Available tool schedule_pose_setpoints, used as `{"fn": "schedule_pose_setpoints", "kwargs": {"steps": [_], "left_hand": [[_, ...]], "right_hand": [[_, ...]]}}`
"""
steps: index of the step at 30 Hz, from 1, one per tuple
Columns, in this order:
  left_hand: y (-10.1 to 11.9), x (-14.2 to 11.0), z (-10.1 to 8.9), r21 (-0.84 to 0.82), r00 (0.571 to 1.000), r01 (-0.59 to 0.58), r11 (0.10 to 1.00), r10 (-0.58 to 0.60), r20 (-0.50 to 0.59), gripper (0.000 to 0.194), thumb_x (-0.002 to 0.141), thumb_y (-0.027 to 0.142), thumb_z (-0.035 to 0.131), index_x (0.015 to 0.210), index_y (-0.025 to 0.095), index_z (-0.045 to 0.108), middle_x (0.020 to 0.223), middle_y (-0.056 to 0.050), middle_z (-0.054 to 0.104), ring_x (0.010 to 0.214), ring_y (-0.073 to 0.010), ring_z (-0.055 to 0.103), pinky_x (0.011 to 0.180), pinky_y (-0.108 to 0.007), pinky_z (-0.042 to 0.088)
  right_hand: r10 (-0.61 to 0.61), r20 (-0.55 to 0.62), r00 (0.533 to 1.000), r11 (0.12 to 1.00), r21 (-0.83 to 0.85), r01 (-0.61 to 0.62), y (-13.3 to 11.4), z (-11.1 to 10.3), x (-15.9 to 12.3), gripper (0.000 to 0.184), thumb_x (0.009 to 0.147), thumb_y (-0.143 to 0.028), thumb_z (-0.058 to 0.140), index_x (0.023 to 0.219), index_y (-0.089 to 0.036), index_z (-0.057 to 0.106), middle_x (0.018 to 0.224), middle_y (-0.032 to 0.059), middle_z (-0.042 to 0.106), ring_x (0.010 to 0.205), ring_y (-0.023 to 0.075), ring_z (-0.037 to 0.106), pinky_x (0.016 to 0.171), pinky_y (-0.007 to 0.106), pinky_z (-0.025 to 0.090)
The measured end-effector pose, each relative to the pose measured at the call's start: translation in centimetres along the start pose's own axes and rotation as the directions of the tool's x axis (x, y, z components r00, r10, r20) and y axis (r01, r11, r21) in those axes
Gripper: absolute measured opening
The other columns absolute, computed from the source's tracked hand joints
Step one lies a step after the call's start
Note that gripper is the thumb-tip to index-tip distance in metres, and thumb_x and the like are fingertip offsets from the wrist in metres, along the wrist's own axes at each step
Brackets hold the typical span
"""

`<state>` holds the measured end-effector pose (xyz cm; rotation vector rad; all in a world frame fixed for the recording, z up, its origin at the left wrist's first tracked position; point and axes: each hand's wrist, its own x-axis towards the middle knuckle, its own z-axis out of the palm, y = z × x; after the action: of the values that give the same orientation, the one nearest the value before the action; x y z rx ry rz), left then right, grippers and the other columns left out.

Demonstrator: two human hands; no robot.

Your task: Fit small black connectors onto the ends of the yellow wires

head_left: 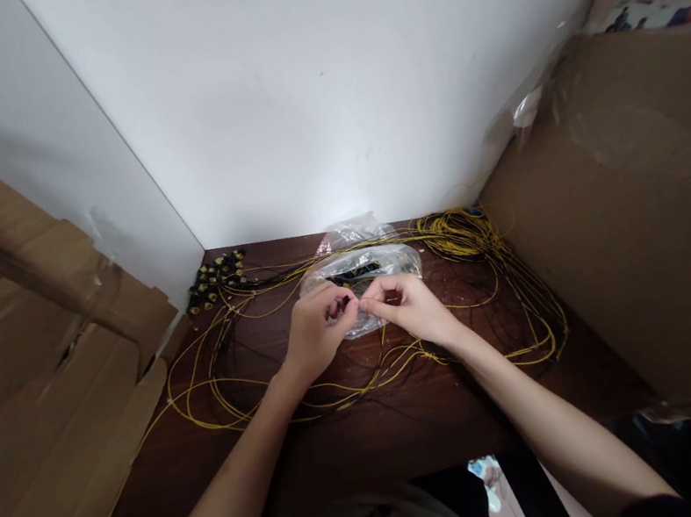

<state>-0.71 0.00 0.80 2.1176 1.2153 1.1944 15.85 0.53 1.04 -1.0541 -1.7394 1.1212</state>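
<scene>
Fingers (380, 310) are pinched closed: a small dark piece (346, 300) is held in the left hand (317, 326) by the clear bag (411, 259); the right hand's (414, 309) hold can't be told. Fine fingertip work seems in hand; steady alignment is likely needed.

I'm in a makeshift workshop corner, perhaps in a home: yellow wires (463, 239) cover the dark table (411, 443) at lower centre, between cardboard (27, 386) at left and a carton (656, 239) at right.
</scene>
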Motion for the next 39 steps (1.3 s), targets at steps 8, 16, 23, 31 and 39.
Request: {"fn": "schedule_pose_setpoints", "kwargs": {"steps": [8, 16, 23, 31, 39], "left_hand": [[-0.4, -0.3, 0.1, 0.104, 0.997, -0.071, 0.992, 0.073, -0.013, 0.014, 0.082, 0.023, 0.050, 0.081, 0.016, 0.062, 0.071, -0.002, 0.056, 0.063, -0.0116, 0.046, 0.061, -0.023, 0.037], [-1.4, -0.4, 0.6, 0.142, 0.994, -0.042, 0.989, 0.028, 0.102, 0.021, 0.079, 0.015, 0.052, 0.099, 0.018, 0.060, 0.088, -0.004, 0.064, 0.072, -0.0150, 0.053, 0.071, -0.029, 0.043], [-1.6, -0.4, 0.9, 0.128, 0.985, -0.064, 0.990, 0.043, 0.166, 0.030, 0.076, 0.005, 0.048, 0.102, 0.017, 0.058, 0.092, -0.006, 0.062, 0.074, -0.0151, 0.055, 0.075, -0.032, 0.045], [-1.6, -0.5, 0.8, 0.167, 0.978, -0.097, 0.981, 0.063, 0.199, 0.026, 0.081, 0.009, 0.045, 0.101, 0.017, 0.059, 0.097, -0.006, 0.060, 0.081, -0.0165, 0.056, 0.077, -0.031, 0.045], [-1.6, -0.6, 0.9, 0.179, 0.982, -0.104, 0.978, 0.072, 0.175, 0.022, 0.084, 0.014, 0.044, 0.099, 0.017, 0.060, 0.098, -0.007, 0.059, 0.090, -0.0187, 0.055, 0.079, -0.032, 0.045]], "right_hand": [[0.015, -0.051, 0.999, 0.999, 0.032, -0.013, 0.1, -0.2, 0.1, 0.017, 0.073, -0.029, 0.060, 0.065, -0.015, 0.058, 0.059, -0.0008, 0.054, 0.050, 0.0084, 0.046, 0.048, 0.022, 0.038], [0.115, -0.173, 0.978, 0.988, 0.124, -0.095, 1.5, -1.3, 0.6, 0.023, 0.074, -0.038, 0.060, 0.073, -0.014, 0.057, 0.063, 0.0023, 0.059, 0.051, 0.0112, 0.053, 0.042, 0.022, 0.044], [0.088, -0.153, 0.984, 0.996, -0.014, -0.091, 2.5, -0.9, 0.7, 0.021, 0.080, -0.036, 0.052, 0.074, -0.016, 0.053, 0.080, 0.0070, 0.066, 0.063, 0.0134, 0.061, 0.056, 0.026, 0.050], [-0.059, -0.149, 0.987, 0.915, -0.405, -0.007, 2.2, -0.2, 0.6, 0.015, 0.085, -0.026, 0.044, 0.076, -0.018, 0.051, 0.078, 0.0053, 0.065, 0.070, 0.0169, 0.061, 0.067, 0.028, 0.043], [-0.154, -0.074, 0.985, 0.738, -0.671, 0.065, 2.2, 0.6, 0.5, 0.013, 0.088, -0.021, 0.038, 0.091, -0.016, 0.050, 0.080, 0.0086, 0.063, 0.069, 0.0196, 0.060, 0.066, 0.028, 0.039]]}}
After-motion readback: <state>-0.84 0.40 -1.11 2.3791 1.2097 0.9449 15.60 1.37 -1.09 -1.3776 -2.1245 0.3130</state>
